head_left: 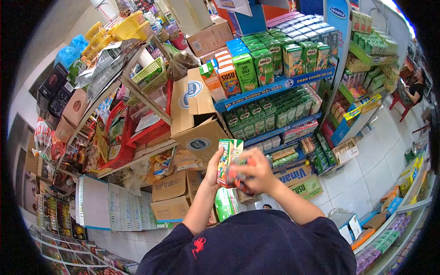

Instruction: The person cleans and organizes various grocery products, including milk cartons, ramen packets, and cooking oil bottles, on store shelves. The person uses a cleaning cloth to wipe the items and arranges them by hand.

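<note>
My left hand [212, 167] is closed round a small green, white and orange drink carton [230, 147], tilted in front of my chest. Over the carton's right side, my right hand [259, 171] grips a crumpled red and black cloth [241, 178]. The cloth and fingers are smeared by motion, and together they hide the carton's lower right part. Just beyond my hands stands an open cardboard box [195, 129]. To its right, several Milo cartons [263, 68] line the top of a blue-edged shelf rack [280, 85].
More milk cartons [250, 120] fill the rack's lower shelves. At left stands a metal shelf with a red basket [151, 131]; TH true MILK boxes [169, 201] sit below it on the floor. A person [415, 89] sits on a red stool [399, 107] at far right.
</note>
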Demonstrator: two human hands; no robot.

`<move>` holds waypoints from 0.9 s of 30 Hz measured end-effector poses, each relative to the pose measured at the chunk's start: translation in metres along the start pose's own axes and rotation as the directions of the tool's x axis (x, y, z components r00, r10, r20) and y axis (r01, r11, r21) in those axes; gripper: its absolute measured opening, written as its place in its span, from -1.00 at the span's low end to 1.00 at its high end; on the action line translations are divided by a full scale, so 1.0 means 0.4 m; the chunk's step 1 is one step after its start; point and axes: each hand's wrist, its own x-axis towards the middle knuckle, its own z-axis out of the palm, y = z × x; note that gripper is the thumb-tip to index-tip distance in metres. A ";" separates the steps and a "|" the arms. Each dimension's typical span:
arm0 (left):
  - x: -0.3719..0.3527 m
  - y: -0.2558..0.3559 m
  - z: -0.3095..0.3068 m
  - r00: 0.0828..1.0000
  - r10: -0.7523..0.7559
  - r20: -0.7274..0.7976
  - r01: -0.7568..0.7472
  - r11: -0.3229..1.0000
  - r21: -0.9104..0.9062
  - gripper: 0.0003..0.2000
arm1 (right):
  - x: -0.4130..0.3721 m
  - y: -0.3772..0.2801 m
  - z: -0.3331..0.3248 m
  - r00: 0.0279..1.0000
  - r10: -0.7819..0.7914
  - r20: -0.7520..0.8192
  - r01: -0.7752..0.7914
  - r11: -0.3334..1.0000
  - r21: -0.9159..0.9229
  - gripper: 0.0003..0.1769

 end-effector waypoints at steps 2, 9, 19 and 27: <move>0.005 0.003 -0.011 1.000 -0.011 -0.009 0.011 1.000 0.012 -0.56 | -0.005 -0.001 -0.021 0.989 -0.074 0.127 0.073 0.997 0.015 -0.59; -0.002 -0.025 0.023 0.998 -0.048 -0.036 0.047 0.999 -0.009 -0.61 | 0.005 -0.002 -0.048 0.998 -0.034 0.059 0.036 0.998 -0.048 -0.56; -0.025 -0.010 0.000 1.000 0.013 -0.021 -0.014 0.996 -0.083 -0.61 | 0.024 -0.025 -0.016 0.991 -0.069 0.114 0.072 0.997 -0.023 -0.56; -0.042 0.011 -0.016 0.999 0.041 -0.036 -0.043 0.997 -0.068 -0.60 | 0.044 -0.021 0.015 0.994 0.098 0.038 -0.098 0.995 0.004 -0.58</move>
